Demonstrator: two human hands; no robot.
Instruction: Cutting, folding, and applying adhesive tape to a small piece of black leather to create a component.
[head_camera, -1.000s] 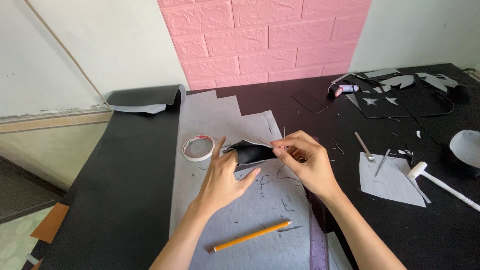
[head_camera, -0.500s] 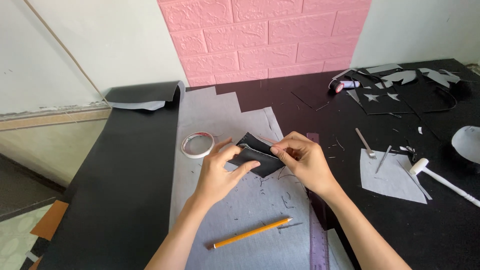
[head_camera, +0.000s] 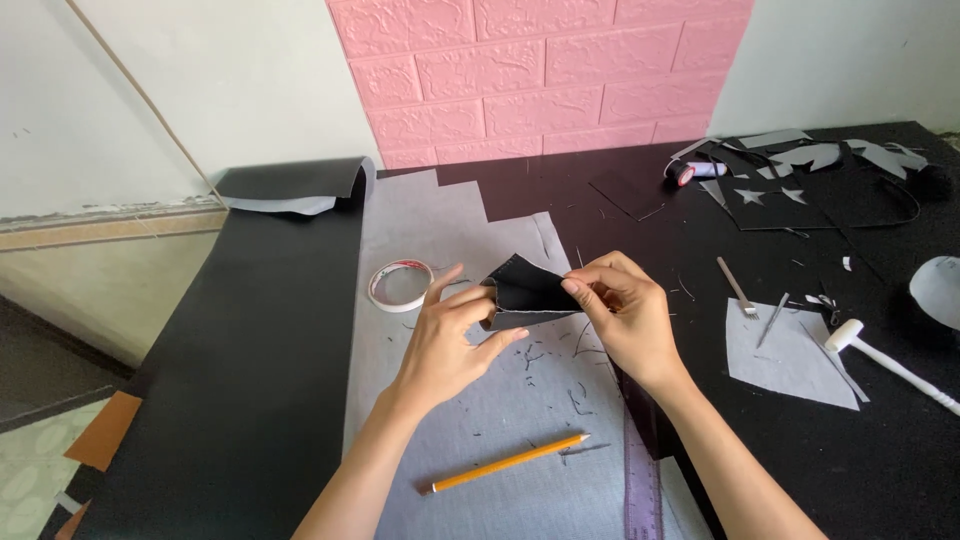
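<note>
- Head view shows our two hands holding a small black piece of material (head_camera: 525, 290) up over a big grey sheet (head_camera: 480, 400).
- Our left hand (head_camera: 445, 340) pinches the left edge of the black piece with thumb and fingers.
- Our right hand (head_camera: 625, 310) pinches its right edge, fingers closed on it.
- We see a roll of white tape (head_camera: 400, 285) just beside our left hand.
- We see a yellow pencil (head_camera: 508, 463) lying on the grey sheet, below our hands.
- We see a purple ruler (head_camera: 642, 480) near our right arm.
- We see a small white mallet (head_camera: 885, 362) far off to the right, on the black table (head_camera: 250, 380).
</note>
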